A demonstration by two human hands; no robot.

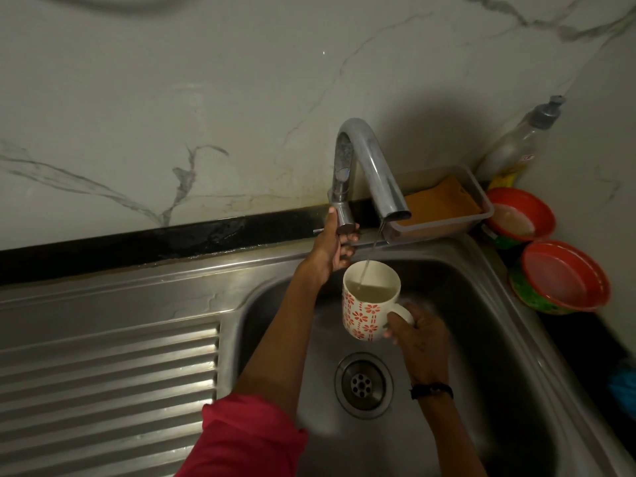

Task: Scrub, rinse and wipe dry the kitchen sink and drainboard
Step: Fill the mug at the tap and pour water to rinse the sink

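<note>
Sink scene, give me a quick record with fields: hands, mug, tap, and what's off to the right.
left hand: grips the tap at its base
right hand: holds the mug by its handle
mug: upright over the sink, partly full
tap: running, thin stream into the mug
right of sink: two red bowls, soap bottle
drainboard: left of sink

text: none readable | clear dispenser bottle [516, 146] at the counter's back right corner: yellow label with a small red mark, too blurred to read | mug [370, 304]: red flower pattern only, no lettering | red bowls [564, 277] at the right edge: unmarked
</note>
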